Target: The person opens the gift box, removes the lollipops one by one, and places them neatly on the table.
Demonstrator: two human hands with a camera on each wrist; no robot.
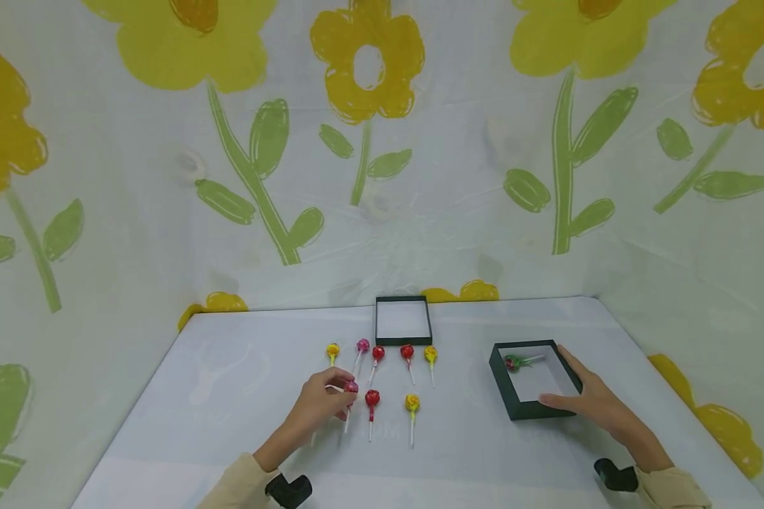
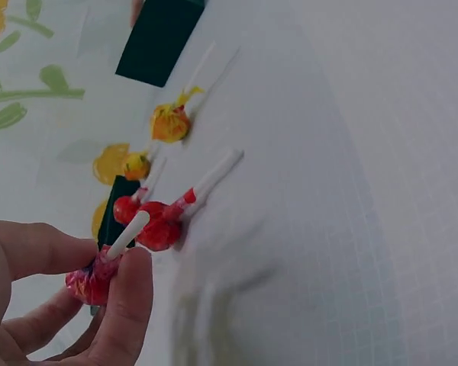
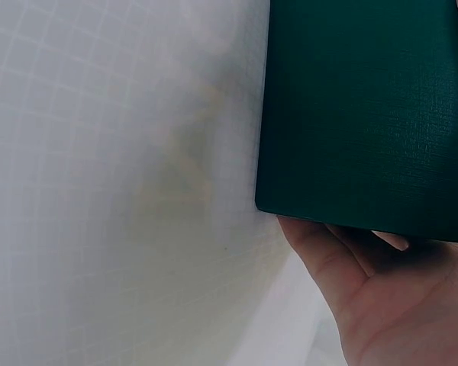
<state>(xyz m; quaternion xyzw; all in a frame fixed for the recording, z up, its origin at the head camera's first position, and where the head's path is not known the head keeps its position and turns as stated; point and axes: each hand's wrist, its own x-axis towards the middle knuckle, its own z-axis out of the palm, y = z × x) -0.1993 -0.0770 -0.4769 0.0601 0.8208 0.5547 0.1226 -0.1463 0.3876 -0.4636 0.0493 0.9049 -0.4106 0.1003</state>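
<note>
My left hand [image 1: 323, 401] pinches a pink-red wrapped lollipop [image 1: 351, 387] between thumb and fingers, its white stick pointing down. The left wrist view shows that lollipop [image 2: 90, 284] close up, held by its head. At the right, my right hand [image 1: 597, 401] grips the right side of a dark green open box [image 1: 535, 410], thumb over its near rim. Inside the box lies a lollipop with a green and red wrapper [image 1: 513, 363]. In the right wrist view the box's green wall [image 3: 366, 114] fills the upper right, with the palm against it.
Near my left hand lie red lollipops [image 1: 372, 399], yellow lollipops [image 1: 412, 403] and a pink lollipop [image 1: 363, 345], sticks toward me. A shallow dark-edged tray [image 1: 404, 341] lies behind them at the white table's [image 1: 229, 396] back edge. A flower-printed sheet [image 1: 420, 233] hangs behind.
</note>
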